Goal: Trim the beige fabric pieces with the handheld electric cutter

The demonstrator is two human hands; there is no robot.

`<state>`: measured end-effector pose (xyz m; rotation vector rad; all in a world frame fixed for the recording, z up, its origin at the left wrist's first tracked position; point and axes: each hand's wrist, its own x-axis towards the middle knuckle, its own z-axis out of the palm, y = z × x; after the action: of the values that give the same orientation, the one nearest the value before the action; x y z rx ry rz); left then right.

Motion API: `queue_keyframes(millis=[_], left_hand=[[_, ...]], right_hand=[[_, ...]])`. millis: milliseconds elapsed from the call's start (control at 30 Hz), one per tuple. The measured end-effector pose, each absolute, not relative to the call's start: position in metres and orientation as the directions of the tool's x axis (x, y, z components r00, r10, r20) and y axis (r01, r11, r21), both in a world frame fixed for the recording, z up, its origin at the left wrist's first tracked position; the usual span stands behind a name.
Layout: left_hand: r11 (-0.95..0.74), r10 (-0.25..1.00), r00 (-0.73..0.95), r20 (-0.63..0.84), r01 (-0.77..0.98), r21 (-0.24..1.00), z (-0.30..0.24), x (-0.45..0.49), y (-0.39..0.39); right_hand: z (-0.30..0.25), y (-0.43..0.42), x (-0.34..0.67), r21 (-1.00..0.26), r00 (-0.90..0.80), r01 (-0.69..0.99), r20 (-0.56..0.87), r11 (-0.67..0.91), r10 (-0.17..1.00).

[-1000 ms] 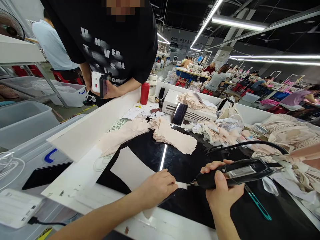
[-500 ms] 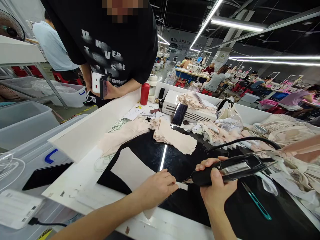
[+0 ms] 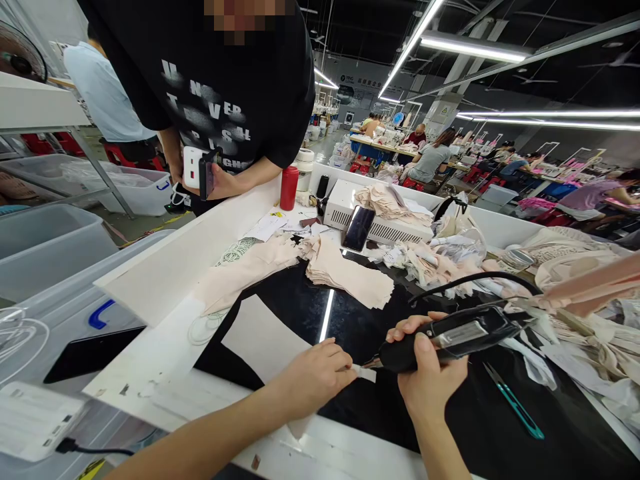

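My left hand [image 3: 311, 377] rests on the black table top [image 3: 370, 327] with its fingers pinched on a small white strip [image 3: 364, 373]. To its right, my right hand [image 3: 427, 380] is wrapped round a black corded hand tool [image 3: 450, 337] with a metal plate on its side. The tool's thin tip points left and touches the far end of the strip. A black cable runs from the tool's back to the right.
Beige fabric pieces [image 3: 350, 273] are stacked beyond my hands, with more heaped at right. A teal-handled tool [image 3: 515, 403] lies at right. A white box [image 3: 385, 217], phone [image 3: 359, 228] and red bottle [image 3: 289, 187] stand further back. A person in black [image 3: 220, 100] holds phones across the table.
My right hand and the tool have shifted a little to the left and up, closer to my left hand. The left hand and strip have stayed in place.
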<state>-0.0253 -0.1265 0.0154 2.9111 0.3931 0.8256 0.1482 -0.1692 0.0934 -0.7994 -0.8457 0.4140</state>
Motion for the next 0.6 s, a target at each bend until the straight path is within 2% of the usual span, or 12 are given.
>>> queue_keyframes(millis=[167,600], left_hand=[[-0.965,0.261,0.845,0.466,0.219,0.143,0.0200,-0.0264,-0.1259],[-0.960,0.276,0.834,0.478,0.213,0.184,0.0138,-0.0257,-0.1247]], right_hand=[[0.0947,-0.1738,0.1552,-0.764,0.652,-0.010,0.484,0.645,0.584],[0.0956,-0.1757,0.1551,-0.757,0.642,-0.023,0.490,0.653,0.590]])
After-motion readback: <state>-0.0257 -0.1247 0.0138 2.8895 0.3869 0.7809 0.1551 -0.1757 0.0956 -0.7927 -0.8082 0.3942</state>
